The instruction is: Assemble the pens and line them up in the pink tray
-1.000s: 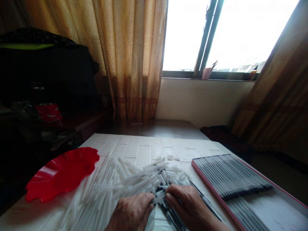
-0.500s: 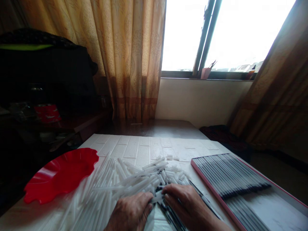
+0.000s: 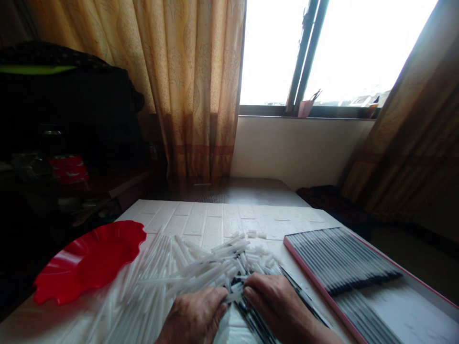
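Note:
My left hand [image 3: 197, 313] is closed in a pinch at the bottom middle, its thumb and finger on one end of a short translucent plastic tube [image 3: 234, 297]. Close on its right, my right hand [image 3: 272, 301] has its fingers curled together at the tube's other end. What lies inside its fingertips is partly hidden. Around both hands spreads a pile of translucent plastic tubes [image 3: 193, 272], long ones to the left and short pieces at the far side. Thin black rods [image 3: 253, 320] lie under and beside my right hand.
A pink-edged tray [image 3: 308, 267] on the right holds rows of grey rods with dark ends. To the left sits a red wavy-rimmed dish [image 3: 91, 263]. White brick-patterned sheeting [image 3: 215, 220] covers the table. Beyond are a curtain [image 3: 197, 95] and a window.
My right hand has shifted very slightly right, away from my left fingertips. The piles, dish and tray stay as they were, apart from a small shift of the whole view.

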